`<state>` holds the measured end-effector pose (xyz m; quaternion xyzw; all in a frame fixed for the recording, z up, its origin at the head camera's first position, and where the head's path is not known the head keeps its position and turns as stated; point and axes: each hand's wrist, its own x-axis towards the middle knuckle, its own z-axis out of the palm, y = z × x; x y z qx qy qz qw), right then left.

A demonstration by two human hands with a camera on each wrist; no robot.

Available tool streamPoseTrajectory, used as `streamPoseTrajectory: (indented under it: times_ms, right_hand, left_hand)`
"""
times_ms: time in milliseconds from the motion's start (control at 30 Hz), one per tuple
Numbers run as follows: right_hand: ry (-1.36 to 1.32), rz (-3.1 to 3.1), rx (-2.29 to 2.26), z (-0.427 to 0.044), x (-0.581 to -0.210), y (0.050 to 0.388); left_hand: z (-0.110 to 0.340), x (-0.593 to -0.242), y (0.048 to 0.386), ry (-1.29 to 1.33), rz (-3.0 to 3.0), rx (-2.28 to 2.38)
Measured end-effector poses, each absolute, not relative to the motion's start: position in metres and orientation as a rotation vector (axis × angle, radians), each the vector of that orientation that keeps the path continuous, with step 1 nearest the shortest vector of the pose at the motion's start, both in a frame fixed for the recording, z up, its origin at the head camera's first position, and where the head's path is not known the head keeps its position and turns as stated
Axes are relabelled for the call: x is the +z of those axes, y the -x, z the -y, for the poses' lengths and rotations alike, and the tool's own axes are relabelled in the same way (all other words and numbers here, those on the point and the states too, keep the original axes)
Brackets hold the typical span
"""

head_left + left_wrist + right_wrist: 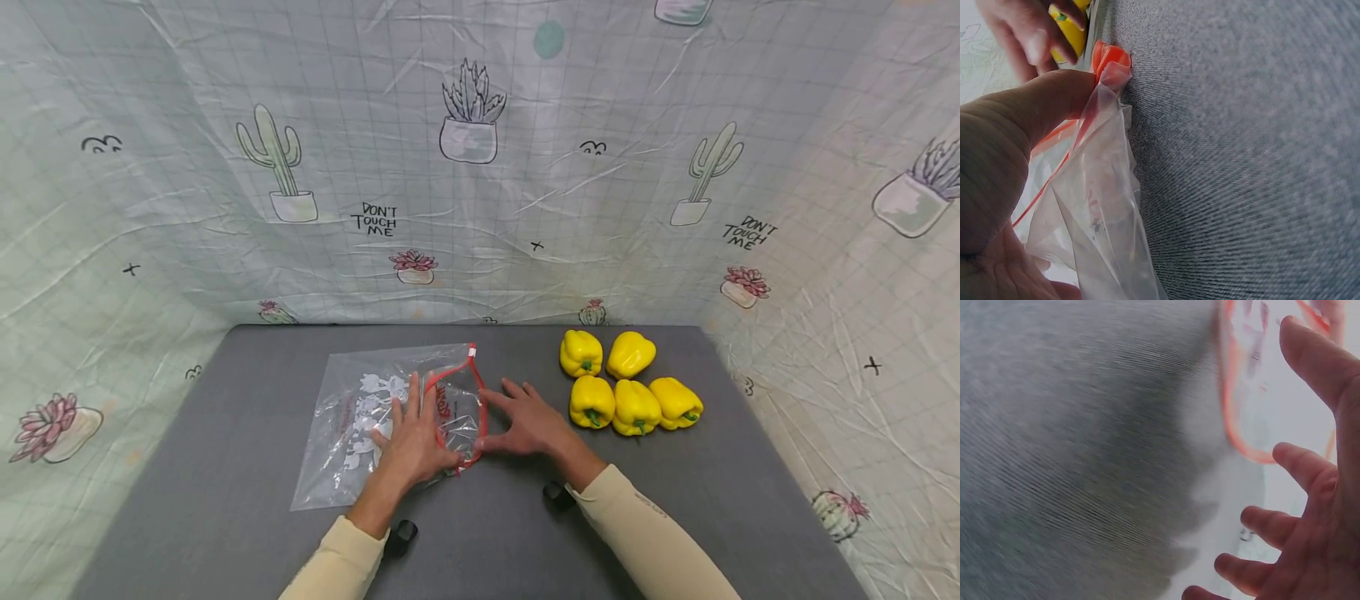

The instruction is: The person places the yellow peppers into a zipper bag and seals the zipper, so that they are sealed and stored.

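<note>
A clear plastic zip bag with a red zip edge and white printing lies flat on the grey table, its mouth gaping toward the right. My left hand rests on the bag with its fingers spread, and its thumb touches the near end of the red edge. At the mouth's right side is my right hand, its fingers extended and apart, with the tips close to the red rim. Whether those tips touch the rim I cannot tell. In the right wrist view the right palm holds nothing.
Several yellow bell peppers stand in two rows on the right of the grey table, beyond the right hand. A printed cactus cloth hangs behind the table and along both sides. Each wrist wears a black device.
</note>
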<state>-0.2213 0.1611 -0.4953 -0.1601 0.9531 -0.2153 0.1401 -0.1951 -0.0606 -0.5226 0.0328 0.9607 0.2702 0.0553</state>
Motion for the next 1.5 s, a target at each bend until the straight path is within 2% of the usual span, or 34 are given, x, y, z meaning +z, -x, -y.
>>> streamPoseTrajectory:
  times_ms: [400,667,1167,1500]
  right_hand:
    - [0.554,-2.760,-0.776,-0.192,-0.457,0.222]
    - [0.514,-2.784,-0.844,-0.217,-0.443,0.226]
    - [0.488,-2.769,-1.045,-0.266,-0.442,0.229]
    - [0.433,-2.801,-0.999,-0.294,-0.446,0.236]
  left_hand:
    - [0.060,-0.523,0.195,-0.091,-2.917,0.835]
    - [0.061,-0.526,0.194,-0.091,-2.933,0.827]
    - [0.063,-0.526,0.194,-0.102,-2.923,0.840]
    - [0.061,-0.524,0.197,-0.103,-2.914,0.828]
